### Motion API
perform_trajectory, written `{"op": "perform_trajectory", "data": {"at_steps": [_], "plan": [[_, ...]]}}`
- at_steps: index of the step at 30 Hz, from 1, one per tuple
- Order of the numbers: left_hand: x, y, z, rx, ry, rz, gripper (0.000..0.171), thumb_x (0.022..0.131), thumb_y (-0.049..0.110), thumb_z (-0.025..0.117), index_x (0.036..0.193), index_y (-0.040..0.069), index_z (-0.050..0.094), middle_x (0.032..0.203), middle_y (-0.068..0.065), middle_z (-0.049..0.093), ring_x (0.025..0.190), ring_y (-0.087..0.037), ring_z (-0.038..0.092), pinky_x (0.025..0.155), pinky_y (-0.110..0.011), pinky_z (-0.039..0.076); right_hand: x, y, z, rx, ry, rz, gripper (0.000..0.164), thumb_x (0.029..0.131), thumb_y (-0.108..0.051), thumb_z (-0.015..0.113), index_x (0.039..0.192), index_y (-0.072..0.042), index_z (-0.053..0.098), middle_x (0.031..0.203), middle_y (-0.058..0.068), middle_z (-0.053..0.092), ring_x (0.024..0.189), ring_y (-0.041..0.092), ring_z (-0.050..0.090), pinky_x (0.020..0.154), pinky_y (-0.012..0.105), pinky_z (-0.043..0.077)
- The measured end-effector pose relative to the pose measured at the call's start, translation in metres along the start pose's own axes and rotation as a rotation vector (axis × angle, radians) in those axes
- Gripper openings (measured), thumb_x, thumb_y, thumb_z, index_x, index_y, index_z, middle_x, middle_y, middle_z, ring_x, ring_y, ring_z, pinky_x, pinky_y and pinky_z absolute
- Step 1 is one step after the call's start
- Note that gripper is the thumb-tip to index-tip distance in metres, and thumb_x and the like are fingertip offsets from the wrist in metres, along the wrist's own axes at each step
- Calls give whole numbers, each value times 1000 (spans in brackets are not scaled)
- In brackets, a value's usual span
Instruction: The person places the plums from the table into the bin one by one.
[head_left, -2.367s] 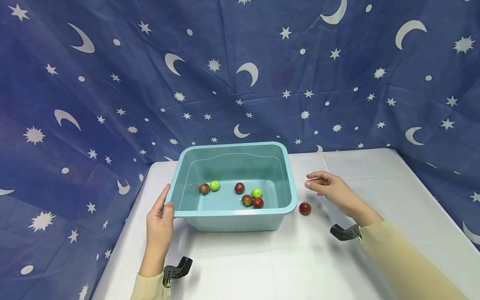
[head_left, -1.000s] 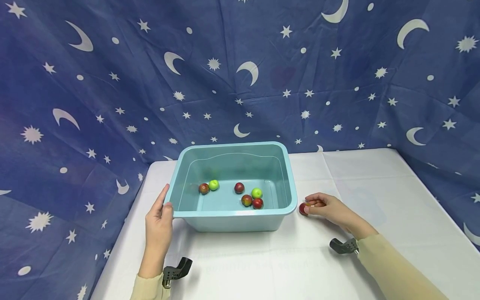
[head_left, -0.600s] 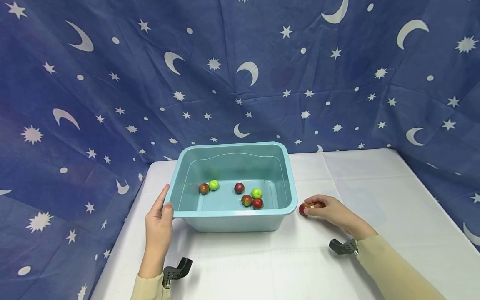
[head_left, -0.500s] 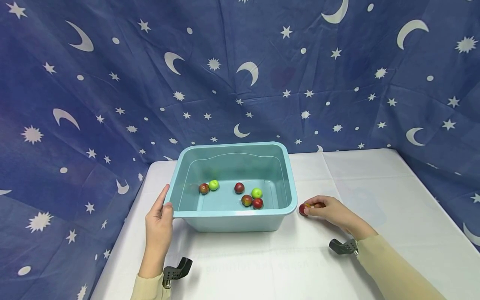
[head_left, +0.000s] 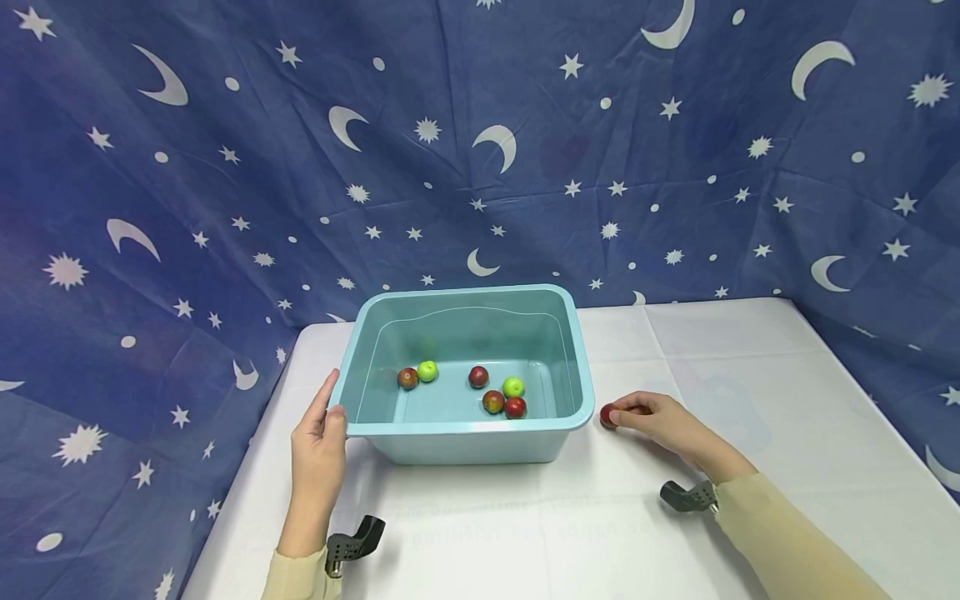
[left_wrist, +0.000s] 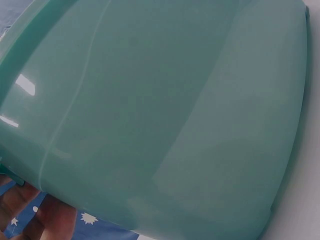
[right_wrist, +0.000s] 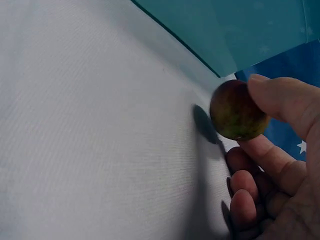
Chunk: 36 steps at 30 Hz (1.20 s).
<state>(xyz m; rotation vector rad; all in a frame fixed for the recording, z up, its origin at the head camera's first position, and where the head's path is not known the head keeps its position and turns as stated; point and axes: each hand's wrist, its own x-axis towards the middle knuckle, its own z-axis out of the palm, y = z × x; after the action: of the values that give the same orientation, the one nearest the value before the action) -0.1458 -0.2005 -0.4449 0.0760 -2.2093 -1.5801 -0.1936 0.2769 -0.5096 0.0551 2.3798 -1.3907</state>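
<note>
In the head view, my left hand [head_left: 318,454] holds the left front corner of a light blue plastic basin [head_left: 465,427], thumb at the rim. Its fingers [left_wrist: 57,220] show under the basin's edge in the left wrist view. To the right of the basin, my right hand [head_left: 663,425] pinches a dark red plum [head_left: 607,417] between thumb and fingers. Seen from the right wrist, this plum [right_wrist: 237,110] has a greenish underside, and its shadow falls on the cloth apart from it. Inside the basin lie red plums [head_left: 478,377] and green round fruits [head_left: 513,387], several in all.
A white cloth [head_left: 480,525] covers the table. Behind and to the left hangs a dark blue curtain [head_left: 420,183] with moons and stars. Black camera mounts [head_left: 356,542] are worn at both wrists. The basin's right wall stands close to the right hand.
My right hand has come down onto the plum beside the basin and taken it between thumb and fingers. In the last half second the plum has turned slightly. The left hand and basin stay put.
</note>
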Motion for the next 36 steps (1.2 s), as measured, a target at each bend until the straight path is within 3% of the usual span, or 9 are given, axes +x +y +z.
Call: {"op": "perform_trajectory", "data": {"at_steps": [10,18,26,36], "plan": [[0,0,2,-15,-6,8,49,98,11,42,140,34,51,142,5,49,122,-18,51,90,-16,43,-4,0,-9,51,49,-12,53,89,-48,64,121,-6,60,113,8,64,101,26,54,84,36,45],[1,-2,1,8,5,-2,49,98,12,43,139,37,51,141,7,50,120,-14,51,88,-16,43,-6,-11,-24,74,64,11,58,89,-52,63,123,-5,57,113,12,62,97,29,54,79,38,46],[0,-1,0,-7,2,12,49,98,11,43,140,34,51,140,4,51,119,-17,52,85,-15,44,-15,-41,-41,45,85,-93,58,93,-50,58,127,-4,53,122,19,59,111,38,53,95,49,41],[-1,2,0,-22,-4,27,48,98,10,43,141,30,51,140,-1,51,118,-19,53,83,-14,45,-21,-91,-54,51,106,-186,57,93,-48,59,129,-4,51,114,13,61,111,31,52,92,41,45]]}}
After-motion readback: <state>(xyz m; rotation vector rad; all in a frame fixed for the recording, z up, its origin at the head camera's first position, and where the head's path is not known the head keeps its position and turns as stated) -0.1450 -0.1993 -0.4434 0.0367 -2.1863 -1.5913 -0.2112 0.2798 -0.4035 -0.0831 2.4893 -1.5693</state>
